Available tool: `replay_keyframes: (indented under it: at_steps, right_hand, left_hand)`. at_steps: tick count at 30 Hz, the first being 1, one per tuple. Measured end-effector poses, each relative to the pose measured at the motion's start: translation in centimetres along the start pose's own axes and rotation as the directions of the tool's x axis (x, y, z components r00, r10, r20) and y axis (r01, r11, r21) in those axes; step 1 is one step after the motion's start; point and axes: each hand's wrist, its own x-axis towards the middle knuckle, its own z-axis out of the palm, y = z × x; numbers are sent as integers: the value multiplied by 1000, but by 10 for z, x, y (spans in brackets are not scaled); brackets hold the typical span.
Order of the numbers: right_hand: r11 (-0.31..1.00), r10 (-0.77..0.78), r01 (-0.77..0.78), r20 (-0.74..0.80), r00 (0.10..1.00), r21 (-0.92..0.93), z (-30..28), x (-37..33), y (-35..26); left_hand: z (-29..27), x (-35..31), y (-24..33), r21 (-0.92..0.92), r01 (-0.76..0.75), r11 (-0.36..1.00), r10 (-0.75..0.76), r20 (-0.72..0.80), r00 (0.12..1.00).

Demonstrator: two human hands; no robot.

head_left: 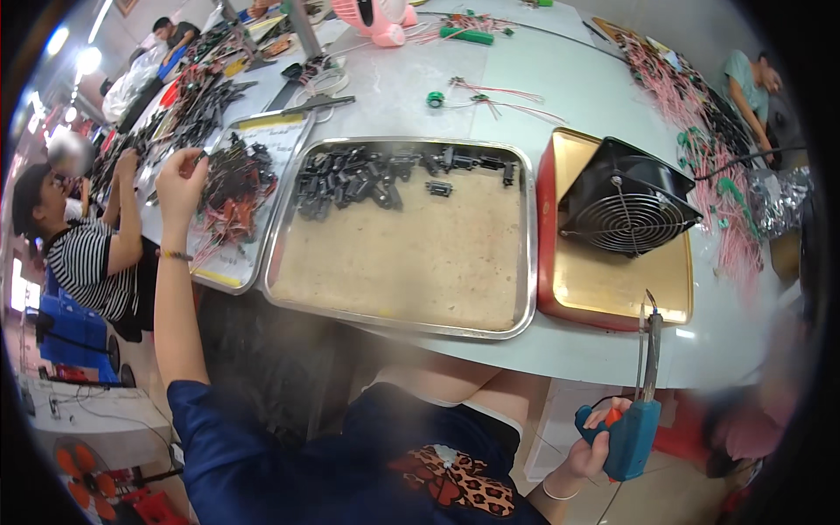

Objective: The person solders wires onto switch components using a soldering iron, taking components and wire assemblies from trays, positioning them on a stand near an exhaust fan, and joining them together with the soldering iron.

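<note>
My right hand (588, 449) is wrapped round the grip of a blue soldering gun (637, 437), a finger at its orange trigger. The gun's long metal tip points up and away, near the front edge of a red and gold tin. My left hand (181, 179) is raised at the left over a metal tray (234, 284) heaped with black parts on red wires (234, 188). Its fingers are curled together; a small dark bit shows at the fingertips, too small to name. In the middle lies a steel tray (398, 321) with small black plastic parts (350, 179) along its far side.
A black fan (632, 197) with a wire guard stands in the tin (678, 306) on the right. Wired green parts (472, 94) and a pink device (376, 19) lie farther back. A co-worker in a striped shirt (96, 262) stands at the left; wire bundles (665, 96) line the far right.
</note>
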Motion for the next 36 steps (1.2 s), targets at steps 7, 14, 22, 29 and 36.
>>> replay_keyframes:
  at_steps: [7,14,22,29,36]
  right_hand:
    - [1000,26,-27,-44,999,-16,2,-4,-3]
    - [999,-32,32,14,999,31,6,-6,1]
    - [995,94,-91,-102,990,33,-11,-20,2]
    - [996,78,-76,-51,996,39,-7,-16,4]
    - [993,114,-115,-73,991,-11,-20,-24,9]
  left_hand:
    - [28,-19,183,-71,-358,931,353,-81,932]
    - [139,-68,270,-471,-527,707,679,246,692]
    - [98,-81,336,-755,-342,560,704,215,677]
    - [92,-102,402,-824,-408,394,806,95,585]
    - [91,-108,413,-803,-373,464,789,183,587]
